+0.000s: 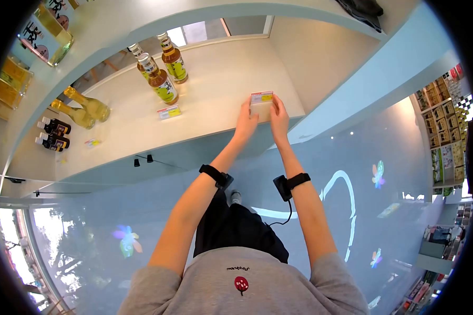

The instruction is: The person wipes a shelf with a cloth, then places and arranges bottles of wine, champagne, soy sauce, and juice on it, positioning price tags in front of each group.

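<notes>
A small price tag (pixel 261 97) in red, white and yellow stands on the white shelf (pixel 215 79), toward its right end. My left hand (pixel 245 122) touches the tag's left end with its fingertips. At the right end are the fingers of my right hand (pixel 279 118), so the tag is held between both hands. A second price tag (pixel 169 112) lies farther left, in front of several brown bottles (pixel 164 86) with yellow-green labels. Both wrists carry black straps with small devices.
Gold-necked bottles (pixel 93 107) and dark bottles (pixel 54 142) stand on the shelf's left part, near another tag (pixel 92 142). An upper shelf (pixel 157 20) curves overhead with clear bottles (pixel 47 37). The shelf's front edge runs below my hands; stocked racks (pixel 444 126) are far right.
</notes>
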